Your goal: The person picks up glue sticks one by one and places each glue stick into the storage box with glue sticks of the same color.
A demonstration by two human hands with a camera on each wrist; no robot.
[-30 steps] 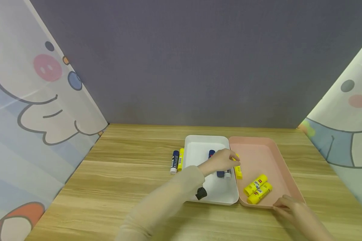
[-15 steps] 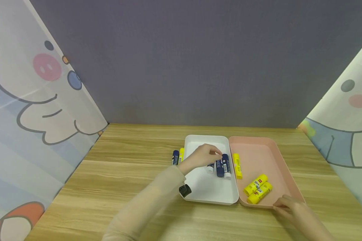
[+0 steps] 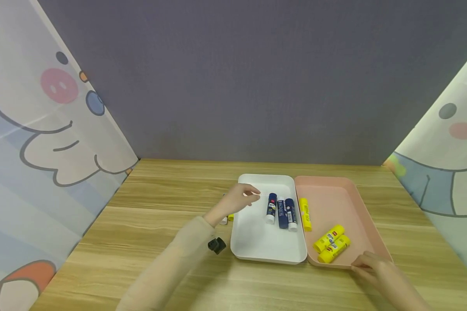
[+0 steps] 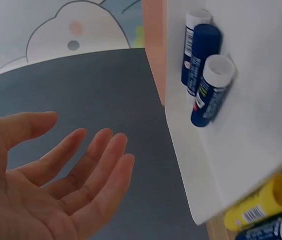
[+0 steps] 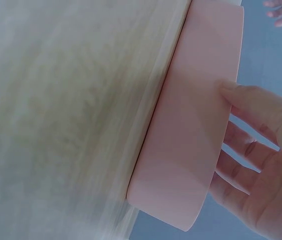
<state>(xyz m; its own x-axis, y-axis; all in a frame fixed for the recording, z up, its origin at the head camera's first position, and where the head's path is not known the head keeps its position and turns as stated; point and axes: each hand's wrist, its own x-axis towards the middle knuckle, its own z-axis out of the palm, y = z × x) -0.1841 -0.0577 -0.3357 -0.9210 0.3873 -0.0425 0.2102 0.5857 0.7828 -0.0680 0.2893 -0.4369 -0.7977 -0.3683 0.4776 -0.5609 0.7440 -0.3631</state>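
Observation:
My left hand (image 3: 235, 199) hovers over the left side of the white tray (image 3: 257, 250), holding nothing; in the left wrist view its fingers are relaxed and apart. Three blue glue sticks (image 3: 282, 213) lie side by side in that tray. My right hand (image 3: 381, 272) pinches the near rim of the pink tray (image 3: 346, 194), thumb on the outer wall (image 5: 190, 115) and fingers over the inside. In the pink tray, one yellow glue stick (image 3: 305, 214) lies along the left wall and two more yellow glue sticks (image 3: 332, 244) lie together near the front.
Left of the white tray, a yellow glue stick (image 4: 265, 202) and a blue glue stick with a white cap (image 4: 270, 231) lie on the wooden table (image 3: 159, 207), mostly hidden by my left hand in the head view. A grey panel (image 3: 233, 86) rises behind the table.
My left hand has moved left from beside the yellow glue stick at the pink tray's left wall, across the blue glue sticks. The right hand keeps its place on the rim.

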